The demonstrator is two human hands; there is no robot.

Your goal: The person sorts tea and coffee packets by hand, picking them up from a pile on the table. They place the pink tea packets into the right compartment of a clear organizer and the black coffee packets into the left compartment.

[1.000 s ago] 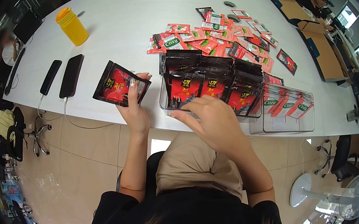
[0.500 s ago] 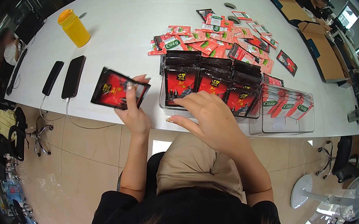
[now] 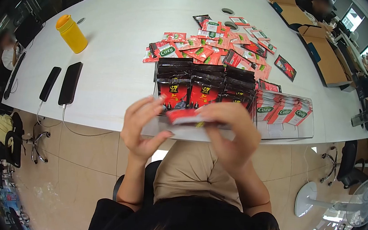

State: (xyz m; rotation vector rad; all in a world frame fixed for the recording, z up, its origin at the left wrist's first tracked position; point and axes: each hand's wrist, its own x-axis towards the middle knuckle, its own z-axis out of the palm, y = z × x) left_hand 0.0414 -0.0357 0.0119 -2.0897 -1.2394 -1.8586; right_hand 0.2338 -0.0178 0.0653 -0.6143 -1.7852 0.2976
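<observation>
A red-and-black coffee sachet is tilted nearly edge-on in front of the clear bin. My right hand pinches its right end between thumb and fingers. Beside its left end, my left hand has its fingers and thumb spread apart, holding nothing. Rows of upright G7 coffee sachets fill the bin just beyond both hands. To the right, a second clear bin carries Cozy tea packets standing in rows.
Behind the bins lies a loose pile of Cozy packets mixed with several black-red sachets. At left are a yellow bottle and two phones with cables. Open cardboard boxes line the right edge. A person sits far back.
The sachet has moved from my left hand at the left to my right hand, in front of the bin. My left hand has come rightward and let go. The view has shifted slightly.
</observation>
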